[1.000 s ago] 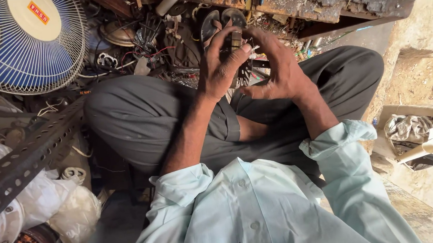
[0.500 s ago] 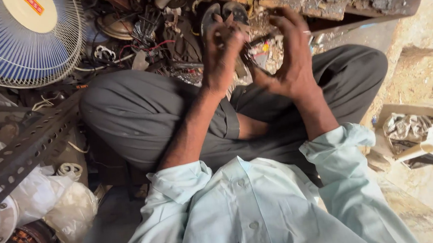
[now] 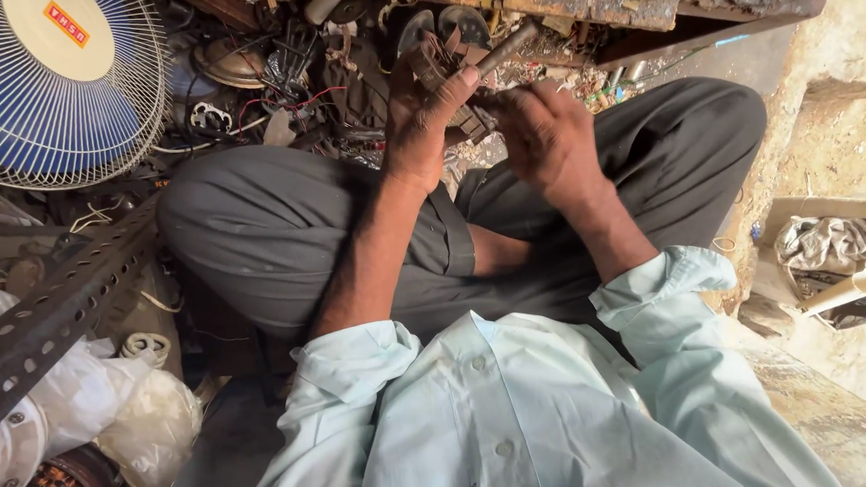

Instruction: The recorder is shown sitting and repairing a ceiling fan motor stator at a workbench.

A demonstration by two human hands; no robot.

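Note:
I sit cross-legged in grey trousers and a pale blue shirt. My left hand is raised above my knees and grips a rusty brown metal part with folded fins. My right hand is closed around a dark metal rod that points up and away and meets the part. Both hands are close together, thumbs near each other. What the rod's tip touches is hidden by the fingers.
A blue fan in a white wire guard stands at the upper left. A perforated metal angle bar crosses the left side above white plastic bags. Tangled wires and scrap parts lie ahead. A box of scraps sits at the right.
Both hands have shifted slightly; the right hand has dropped lower and the rod now shows above it. The view has moved a little to the left.

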